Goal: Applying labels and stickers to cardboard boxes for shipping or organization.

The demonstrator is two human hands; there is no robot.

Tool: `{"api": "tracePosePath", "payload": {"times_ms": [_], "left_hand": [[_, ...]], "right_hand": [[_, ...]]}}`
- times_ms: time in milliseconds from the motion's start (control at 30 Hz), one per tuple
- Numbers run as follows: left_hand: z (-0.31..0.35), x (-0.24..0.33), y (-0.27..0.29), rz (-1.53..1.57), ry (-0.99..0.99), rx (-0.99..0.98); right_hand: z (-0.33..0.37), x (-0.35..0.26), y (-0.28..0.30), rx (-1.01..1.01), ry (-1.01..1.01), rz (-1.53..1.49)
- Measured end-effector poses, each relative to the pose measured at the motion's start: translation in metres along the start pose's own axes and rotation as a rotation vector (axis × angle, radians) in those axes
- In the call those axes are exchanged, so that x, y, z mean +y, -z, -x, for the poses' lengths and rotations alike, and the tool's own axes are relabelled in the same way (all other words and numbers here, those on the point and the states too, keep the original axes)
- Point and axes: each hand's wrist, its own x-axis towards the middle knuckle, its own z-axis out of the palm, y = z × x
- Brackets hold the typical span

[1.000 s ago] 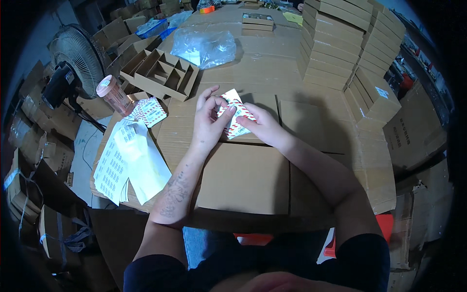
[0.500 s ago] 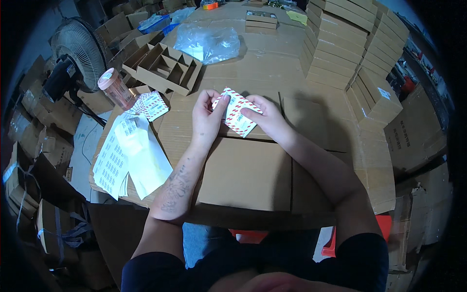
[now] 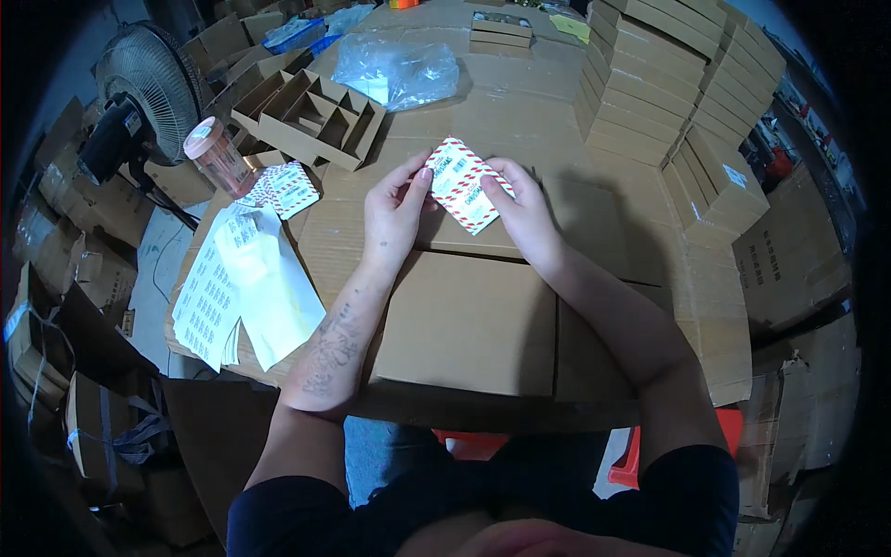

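Observation:
A white sheet of labels (image 3: 461, 190) with red striped borders is held up over the near middle of the cardboard-covered table. My left hand (image 3: 395, 206) pinches its left edge between thumb and fingers. My right hand (image 3: 525, 212) grips the right edge, thumb lying on the printed face. The sheet tilts, with one corner pointing away from me and one toward me. Just below my hands lies a flat brown cardboard box (image 3: 466, 325). More striped labels (image 3: 292, 190) lie to the left, beside printed paper sheets (image 3: 209, 302).
At the left stand a pink-lidded jar (image 3: 219, 158) and a black fan (image 3: 148, 84). A divided cardboard tray (image 3: 320, 121) and a clear plastic bag (image 3: 399, 72) lie farther back. Tall stacks of flat boxes (image 3: 645, 79) rise at the far right.
Both hands have moved slightly away from me with the label sheet. The sheet is turned so more of its printed face shows between my hands.

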Motion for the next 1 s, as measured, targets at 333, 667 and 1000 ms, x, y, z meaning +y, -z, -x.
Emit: {"api": "tracePosePath", "payload": {"times_ms": [333, 667, 1000], "left_hand": [[-0.001, 0.005, -0.001, 0.226, 0.035, -0.033], [-0.004, 0.001, 0.003, 0.158, 0.027, -0.031], [-0.004, -0.004, 0.004, 0.164, 0.049, -0.048]], "right_hand": [[-0.007, 0.008, 0.012, 0.074, -0.114, -0.301], [-0.007, 0.008, 0.012, 0.053, -0.088, -0.268], [-0.004, 0.005, 0.010, 0.055, -0.136, -0.273]]}}
